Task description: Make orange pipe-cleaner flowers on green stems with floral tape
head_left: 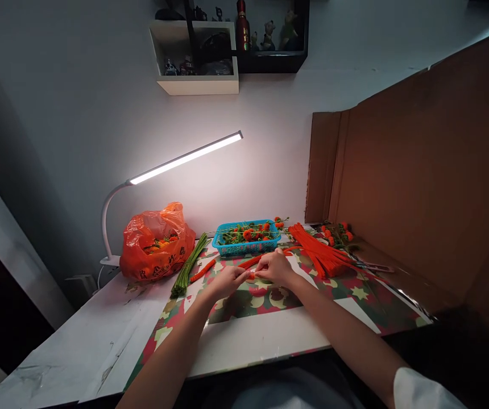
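Observation:
My left hand (pixel 226 282) and my right hand (pixel 277 268) meet over the table, fingertips pinched together. Between them shows a small orange fuzzy piece (pixel 251 276), which looks like chenille stem; its far end is hidden by the fingers. Just behind the hands lies a longer orange chenille stem (pixel 251 262). A short orange fuzzy strip (pixel 203 270) rests left of my left hand. To the right of my right hand is a fanned bundle of orange chenille stems (pixel 323 253). A bundle of green stems (pixel 190 266) lies at the left.
A blue basket (pixel 247 247) holds orange flowers with green stems. An orange plastic bag (pixel 154 250) stands at the left beside a lit lamp (pixel 187 158). More orange flowers (pixel 338 233) and scissors (pixel 376 267) lie right, near a tall cardboard panel (pixel 410 170).

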`<act>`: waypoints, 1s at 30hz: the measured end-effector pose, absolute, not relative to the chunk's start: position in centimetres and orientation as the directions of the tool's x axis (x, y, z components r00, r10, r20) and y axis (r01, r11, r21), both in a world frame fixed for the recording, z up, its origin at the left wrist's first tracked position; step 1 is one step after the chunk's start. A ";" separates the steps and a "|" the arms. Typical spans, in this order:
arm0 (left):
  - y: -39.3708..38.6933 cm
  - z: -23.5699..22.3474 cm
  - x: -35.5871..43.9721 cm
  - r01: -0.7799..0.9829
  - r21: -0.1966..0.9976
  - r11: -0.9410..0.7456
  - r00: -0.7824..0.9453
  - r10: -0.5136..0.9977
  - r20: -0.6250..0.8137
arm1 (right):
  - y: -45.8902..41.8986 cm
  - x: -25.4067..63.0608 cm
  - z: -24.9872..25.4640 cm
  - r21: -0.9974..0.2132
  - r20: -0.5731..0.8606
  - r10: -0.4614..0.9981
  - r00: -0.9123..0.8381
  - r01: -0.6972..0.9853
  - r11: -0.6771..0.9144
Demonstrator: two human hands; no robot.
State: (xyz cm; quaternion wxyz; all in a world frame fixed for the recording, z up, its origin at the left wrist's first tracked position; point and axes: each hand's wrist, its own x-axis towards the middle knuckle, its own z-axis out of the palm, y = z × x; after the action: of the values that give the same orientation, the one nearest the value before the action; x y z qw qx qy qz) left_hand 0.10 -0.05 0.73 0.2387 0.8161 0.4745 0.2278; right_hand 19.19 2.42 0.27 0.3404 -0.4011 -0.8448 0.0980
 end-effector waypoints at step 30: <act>0.5 -0.9 2.4 0.573 0.731 -0.372 -0.056 0.872 0.487 | 1.3 17.6 -0.3 -0.319 0.763 0.618 -0.190 0.721 0.615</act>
State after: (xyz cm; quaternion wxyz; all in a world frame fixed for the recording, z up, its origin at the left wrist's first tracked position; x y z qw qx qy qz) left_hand 2.40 0.55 -0.93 0.1532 0.6697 0.5392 0.4871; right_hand 17.57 1.25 -0.25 0.4641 -0.4353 -0.7694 -0.0556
